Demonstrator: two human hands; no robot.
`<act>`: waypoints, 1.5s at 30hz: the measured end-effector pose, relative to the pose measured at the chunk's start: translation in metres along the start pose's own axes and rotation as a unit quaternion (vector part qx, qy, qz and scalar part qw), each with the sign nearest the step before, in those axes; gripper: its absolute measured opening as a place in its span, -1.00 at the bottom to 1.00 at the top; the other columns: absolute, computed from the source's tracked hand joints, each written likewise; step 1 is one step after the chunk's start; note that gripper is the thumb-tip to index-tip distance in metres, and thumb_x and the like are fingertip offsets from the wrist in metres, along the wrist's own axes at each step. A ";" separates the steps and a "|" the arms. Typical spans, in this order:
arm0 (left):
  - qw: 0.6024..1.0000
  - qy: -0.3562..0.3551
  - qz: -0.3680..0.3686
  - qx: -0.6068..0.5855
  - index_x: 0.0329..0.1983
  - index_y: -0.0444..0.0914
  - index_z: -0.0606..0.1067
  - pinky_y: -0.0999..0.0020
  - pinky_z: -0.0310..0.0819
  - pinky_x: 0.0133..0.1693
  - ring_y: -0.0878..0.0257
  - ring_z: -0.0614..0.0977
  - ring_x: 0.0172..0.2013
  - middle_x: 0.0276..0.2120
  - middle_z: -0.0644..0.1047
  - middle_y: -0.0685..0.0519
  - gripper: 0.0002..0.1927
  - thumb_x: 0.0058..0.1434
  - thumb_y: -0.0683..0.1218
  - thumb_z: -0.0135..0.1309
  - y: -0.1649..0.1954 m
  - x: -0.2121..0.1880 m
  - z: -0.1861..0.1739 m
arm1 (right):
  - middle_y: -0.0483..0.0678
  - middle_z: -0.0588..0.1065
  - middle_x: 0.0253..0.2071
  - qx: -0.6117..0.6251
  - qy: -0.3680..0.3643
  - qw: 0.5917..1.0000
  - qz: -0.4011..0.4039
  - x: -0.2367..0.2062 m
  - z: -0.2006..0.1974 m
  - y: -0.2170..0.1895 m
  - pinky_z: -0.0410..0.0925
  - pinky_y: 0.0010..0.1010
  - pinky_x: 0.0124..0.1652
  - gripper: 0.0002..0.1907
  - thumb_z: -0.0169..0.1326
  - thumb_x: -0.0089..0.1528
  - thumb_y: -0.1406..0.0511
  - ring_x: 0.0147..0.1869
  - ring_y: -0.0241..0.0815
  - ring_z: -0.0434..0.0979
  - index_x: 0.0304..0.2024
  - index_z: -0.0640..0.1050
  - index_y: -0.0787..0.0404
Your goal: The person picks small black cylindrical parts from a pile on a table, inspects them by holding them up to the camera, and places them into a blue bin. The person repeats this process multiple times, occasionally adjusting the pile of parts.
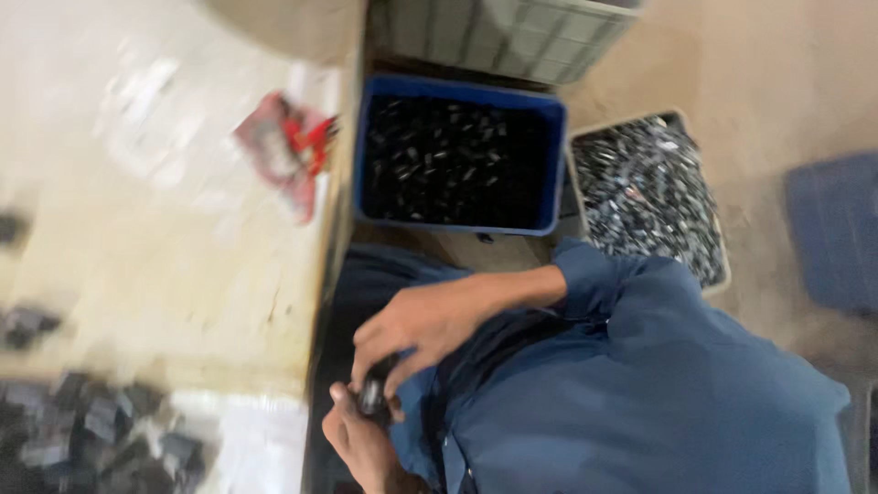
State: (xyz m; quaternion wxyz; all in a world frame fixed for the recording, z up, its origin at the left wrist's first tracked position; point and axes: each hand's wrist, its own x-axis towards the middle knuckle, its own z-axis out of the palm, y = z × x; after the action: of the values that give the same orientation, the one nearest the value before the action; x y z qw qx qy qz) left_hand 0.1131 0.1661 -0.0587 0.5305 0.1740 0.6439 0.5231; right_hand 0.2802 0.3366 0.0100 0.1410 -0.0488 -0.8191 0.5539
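Both the right hand (425,325) and left hand (358,439) are gripping a small dark part (375,393), with a blue crate (457,165) of similar parts sitting beyond, beside the table (165,256).

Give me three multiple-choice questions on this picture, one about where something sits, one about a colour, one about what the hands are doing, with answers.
1. Where is the blue bin of small dark parts?
A. On the floor beside the table's edge
B. On the tabletop
C. On the person's lap

2. What colour is the crumpled wrapper on the table?
A. Green
B. Red
C. Yellow

3. What are the two hands doing?
A. Resting flat on the table
B. Reaching into the bin
C. Gripping one small dark part together

Answers: 1 A, it stands below and right of the table's edge. 2 B, it shows red against the pale top. 3 C, the right hand and left hand meet on the part over the blue clothing.
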 end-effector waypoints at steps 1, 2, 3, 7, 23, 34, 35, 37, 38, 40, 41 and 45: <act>1.000 -0.018 0.013 0.020 -0.28 -0.46 0.53 0.45 0.26 -0.58 0.31 0.46 -0.66 -0.66 0.49 -0.04 -0.39 0.51 0.14 -0.30 0.000 0.000 0.004 | -0.06 0.55 0.00 0.019 0.031 0.999 -0.011 -0.014 -0.008 0.003 0.48 -0.33 0.03 -0.67 0.20 0.34 0.20 0.08 -0.11 0.61 0.11 0.53 0.15; 0.998 -0.028 0.026 0.040 -0.21 -0.46 0.57 0.47 0.28 -0.56 0.32 0.48 -0.64 -0.66 0.51 -0.03 -0.37 0.50 0.15 -0.32 0.002 -0.001 0.006 | -0.05 0.57 -0.04 -0.022 0.068 0.997 0.036 -0.027 -0.018 0.006 0.47 -0.33 -0.01 -0.68 0.23 0.30 0.21 0.04 -0.11 0.62 0.06 0.56 0.17; 0.997 -0.050 0.030 0.048 -0.19 -0.48 0.57 0.47 0.27 -0.55 0.32 0.47 -0.63 -0.65 0.50 -0.02 -0.37 0.51 0.14 -0.32 0.004 -0.003 0.008 | -0.04 0.59 -0.08 -0.062 0.099 0.990 0.080 -0.042 -0.033 0.011 0.47 -0.32 -0.04 -0.69 0.25 0.25 0.22 0.00 -0.11 0.62 0.00 0.59 0.19; 0.987 -0.124 0.058 0.080 -0.12 -0.49 0.61 0.46 0.27 -0.48 0.33 0.47 -0.57 -0.63 0.52 0.00 -0.39 0.52 0.11 -0.28 0.011 -0.006 0.024 | -0.04 0.58 0.03 -0.376 0.338 0.854 0.125 -0.119 -0.139 0.042 0.45 -0.23 0.11 -0.90 0.17 0.35 0.26 0.13 -0.05 0.59 -0.12 0.64 0.10; 0.989 -0.117 0.089 0.034 -0.13 -0.37 0.63 0.52 0.34 -0.40 0.42 0.50 -0.46 -0.48 0.58 0.10 -0.53 0.53 0.02 -0.23 0.002 -0.006 0.009 | 0.35 0.34 0.30 -0.361 0.506 0.688 0.375 -0.151 -0.092 0.251 0.24 0.03 0.24 -0.31 0.22 0.39 0.12 0.36 0.27 0.32 0.43 0.22 0.22; 0.980 0.064 0.186 -0.027 -0.17 -0.37 0.63 0.49 0.41 -0.36 0.44 0.54 -0.44 -0.48 0.59 0.11 -0.66 0.49 -0.08 -0.09 0.034 -0.018 -0.055 | 0.10 0.40 0.08 -0.211 0.517 0.828 0.048 0.039 0.027 0.129 0.31 -0.29 -0.03 -0.79 0.06 0.42 0.42 0.08 -0.03 0.42 0.09 0.56 0.29; 0.974 0.092 0.205 -0.017 -0.17 -0.35 0.64 0.49 0.44 -0.36 0.43 0.56 -0.44 -0.48 0.59 0.11 -0.68 0.49 -0.08 -0.09 0.037 -0.022 -0.060 | 0.10 0.40 0.06 -0.237 0.485 0.842 0.013 0.053 0.025 0.105 0.29 -0.32 -0.09 -0.81 0.06 0.39 0.44 0.06 -0.03 0.40 0.04 0.59 0.27; 0.957 0.150 0.247 0.000 -0.18 -0.30 0.64 0.49 0.49 -0.36 0.42 0.60 -0.44 -0.48 0.61 0.12 -0.70 0.47 -0.10 -0.09 0.045 -0.028 -0.073 | 0.05 0.47 0.08 -0.281 0.350 0.892 -0.056 0.088 0.018 0.066 0.32 -0.18 0.13 -0.77 0.10 0.33 0.44 0.17 0.02 0.46 0.05 0.57 0.25; 0.932 0.205 0.293 0.065 -0.17 -0.30 0.63 0.46 0.49 -0.34 0.37 0.61 -0.42 -0.46 0.60 0.10 -0.77 0.44 -0.14 -0.03 0.047 -0.031 -0.081 | 0.02 0.51 0.09 -0.302 0.276 0.908 -0.090 0.107 0.016 0.050 0.34 -0.11 0.24 -0.75 0.11 0.31 0.44 0.22 0.05 0.49 0.05 0.56 0.24; 0.853 0.315 0.369 0.191 -0.15 -0.29 0.62 0.40 0.48 -0.30 0.27 0.62 -0.38 -0.42 0.59 0.06 -0.90 0.38 -0.21 0.09 0.055 -0.040 -0.098 | 0.05 0.49 0.08 -0.278 0.116 0.945 -0.128 0.144 0.014 0.019 0.35 -0.12 0.14 -0.70 0.16 0.27 0.40 0.19 0.11 0.46 0.07 0.56 0.19; 0.817 0.347 0.394 0.239 -0.17 -0.28 0.61 0.34 0.48 -0.27 0.19 0.61 -0.35 -0.38 0.59 0.04 -0.94 0.33 -0.23 0.15 0.058 -0.042 -0.109 | 0.04 0.49 0.10 -0.312 0.061 0.935 -0.155 0.163 0.017 0.007 0.35 -0.11 0.15 -0.65 0.18 0.26 0.38 0.19 0.13 0.44 0.11 0.56 0.16; 0.707 0.436 0.458 0.318 -0.17 -0.28 0.59 0.18 0.50 -0.12 0.01 0.58 -0.20 -0.28 0.59 -0.01 -0.85 0.21 -0.26 0.28 0.066 -0.039 -0.141 | 0.05 0.44 0.23 -0.441 -0.070 0.868 -0.217 0.234 0.041 -0.018 0.29 -0.01 0.16 -0.46 0.20 0.21 0.29 0.25 0.17 0.32 0.27 0.51 0.13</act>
State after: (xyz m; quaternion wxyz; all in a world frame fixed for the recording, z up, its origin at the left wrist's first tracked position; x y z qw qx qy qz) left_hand -0.0164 0.0925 0.0025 -0.2007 0.3587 0.7727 0.4838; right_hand 0.0463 0.3487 0.0534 0.1639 0.1124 -0.9756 0.0927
